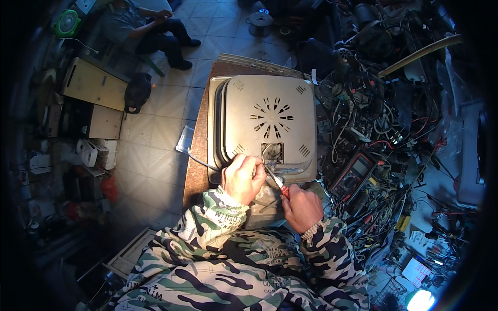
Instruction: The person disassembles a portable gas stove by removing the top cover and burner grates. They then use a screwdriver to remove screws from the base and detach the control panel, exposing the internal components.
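Just beyond the fingertips of both hands, the small square opening (272,153) in the underside of the upturned grey appliance (264,122) is seen, with wires inside it. A red-handled tool (277,182) is pinched in the curled fingers of the right hand (302,209), its long axis slanting up and leftward so the tip lies at the opening's lower edge. The left hand (243,179) is nearer, closed in a loose fist beside the opening; what it grips cannot be told. A tangle of cables (384,135) is spread to the right.
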Demonstrator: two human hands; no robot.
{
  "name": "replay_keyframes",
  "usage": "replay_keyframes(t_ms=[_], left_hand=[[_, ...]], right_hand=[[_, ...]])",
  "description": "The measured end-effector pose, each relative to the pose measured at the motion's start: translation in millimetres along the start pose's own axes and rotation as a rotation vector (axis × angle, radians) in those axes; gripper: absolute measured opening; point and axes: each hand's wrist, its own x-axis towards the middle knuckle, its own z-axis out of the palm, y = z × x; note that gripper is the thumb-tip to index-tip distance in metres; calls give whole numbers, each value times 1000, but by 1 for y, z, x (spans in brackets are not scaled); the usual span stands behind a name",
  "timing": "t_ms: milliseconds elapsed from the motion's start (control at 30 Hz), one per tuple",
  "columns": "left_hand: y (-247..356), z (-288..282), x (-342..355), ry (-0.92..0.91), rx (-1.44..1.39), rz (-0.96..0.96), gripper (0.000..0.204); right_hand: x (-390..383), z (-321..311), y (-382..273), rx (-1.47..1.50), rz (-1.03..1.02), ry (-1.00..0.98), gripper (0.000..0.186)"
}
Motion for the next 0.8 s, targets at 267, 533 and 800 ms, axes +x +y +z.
replay_keyframes(t_ms=[267,533,800], left_hand=[[-4,-3,9,6,-99,-120,6],[-6,-1,5,14,-95,-190,7],[4,-4,8,-144,-386,-344,8]], right_hand=[[-4,1,9,87,-11,-32,24],[-9,10,9,99,-36,23,23],[0,11,24,225,-82,81,25]])
